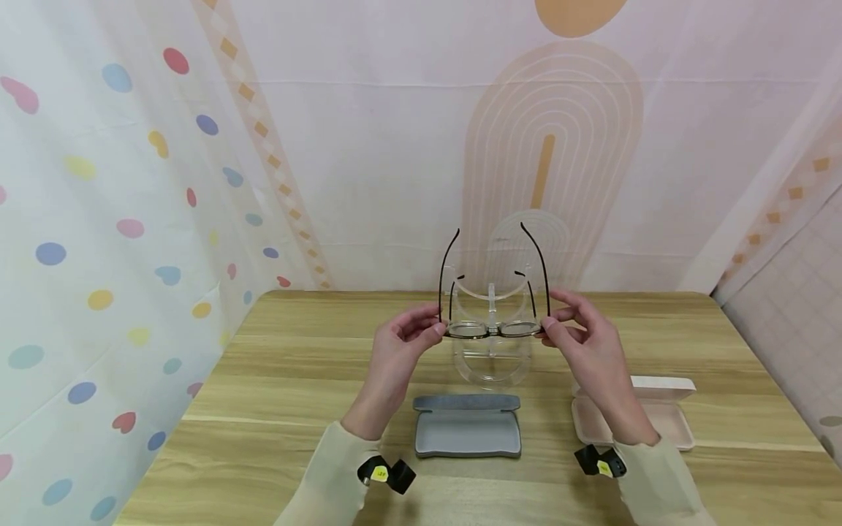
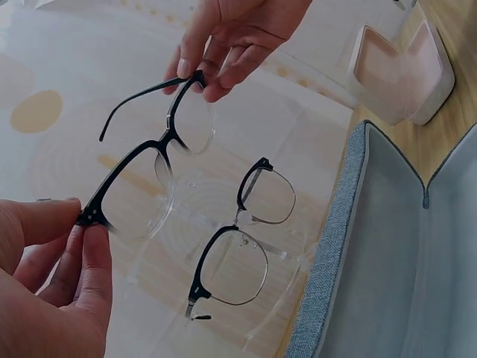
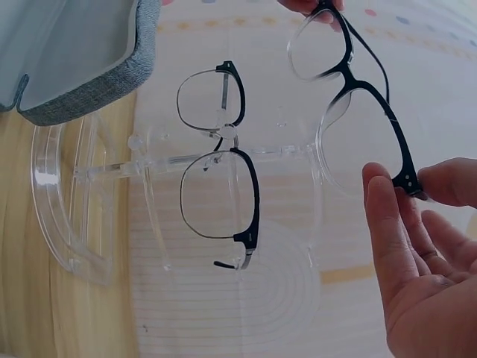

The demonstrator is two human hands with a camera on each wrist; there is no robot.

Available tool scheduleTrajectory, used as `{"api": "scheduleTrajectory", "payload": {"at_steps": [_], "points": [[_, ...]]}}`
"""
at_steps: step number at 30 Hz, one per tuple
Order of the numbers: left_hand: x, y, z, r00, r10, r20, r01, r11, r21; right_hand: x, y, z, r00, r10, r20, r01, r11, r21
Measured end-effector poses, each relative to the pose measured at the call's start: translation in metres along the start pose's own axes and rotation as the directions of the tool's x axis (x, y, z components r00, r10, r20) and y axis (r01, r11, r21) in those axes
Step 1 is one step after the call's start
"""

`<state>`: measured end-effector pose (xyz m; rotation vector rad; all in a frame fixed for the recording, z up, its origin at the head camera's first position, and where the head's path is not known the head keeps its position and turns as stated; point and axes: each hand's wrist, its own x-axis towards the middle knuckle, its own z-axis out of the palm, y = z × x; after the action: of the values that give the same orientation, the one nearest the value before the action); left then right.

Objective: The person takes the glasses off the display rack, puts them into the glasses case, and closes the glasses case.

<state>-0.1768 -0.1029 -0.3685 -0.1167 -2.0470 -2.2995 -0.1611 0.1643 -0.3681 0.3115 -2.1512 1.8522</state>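
Altogether two eyeglass frames point(image 2: 166, 139) point(image 2: 226, 233), two cases point(image 1: 468, 432) point(image 1: 666, 425)

Your left hand point(image 1: 403, 346) pinches the left end of the glasses point(image 2: 165, 140), thumb against fingers; your right hand point(image 1: 590, 342) pinches their right end likewise. Your sleeved forearms point(image 1: 332, 471) slant inward, well apart, nearer you than the glasses.

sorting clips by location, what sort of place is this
Probably an indoor tabletop eyewear setup, perhaps staged: a clear eyeglass display stand and an open grey glasses case on a woodgrain table, patterned drapes behind.
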Motion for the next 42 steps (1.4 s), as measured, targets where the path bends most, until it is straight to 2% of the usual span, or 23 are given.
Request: {"api": "scheduleTrajectory", "payload": {"at_steps": [6,13,20,24,29,35,42], "points": [[-0.003,-0.001,-0.002,1.0,0.014,0.01,-0.014,1.0,-0.027,-0.004,-0.003,-0.002,1.0,-0.013,0.016,0.013,0.999,-0.041],[-0.006,-0.004,-0.005,0.999,0.013,0.031,-0.013,1.0,-0.007,-0.01,-0.003,-0.003,0.999,-0.036,0.022,0.038,0.997,-0.066],[-0.013,-0.006,-0.007,0.999,-0.008,0.032,0.008,1.0,-0.012,-0.019,0.0,-0.002,0.994,-0.102,0.035,0.106,0.985,-0.133],[-0.016,-0.007,-0.008,1.0,-0.015,0.025,0.015,1.0,0.006,-0.024,0.002,-0.002,0.991,-0.131,0.042,0.136,0.978,-0.16],[-0.018,-0.009,-0.008,1.0,0.005,0.021,-0.005,0.999,0.032,-0.028,0.002,-0.003,0.988,-0.145,0.047,0.152,0.969,-0.193],[-0.02,-0.01,-0.008,1.0,0.004,0.026,-0.005,0.999,0.046,-0.03,0.004,-0.003,0.985,-0.164,0.051,0.171,0.966,-0.194],[-0.021,-0.012,-0.008,0.999,0.002,0.041,-0.003,1.0,0.025,-0.032,0.007,-0.004,0.983,-0.166,0.073,0.177,0.968,-0.18]]}}
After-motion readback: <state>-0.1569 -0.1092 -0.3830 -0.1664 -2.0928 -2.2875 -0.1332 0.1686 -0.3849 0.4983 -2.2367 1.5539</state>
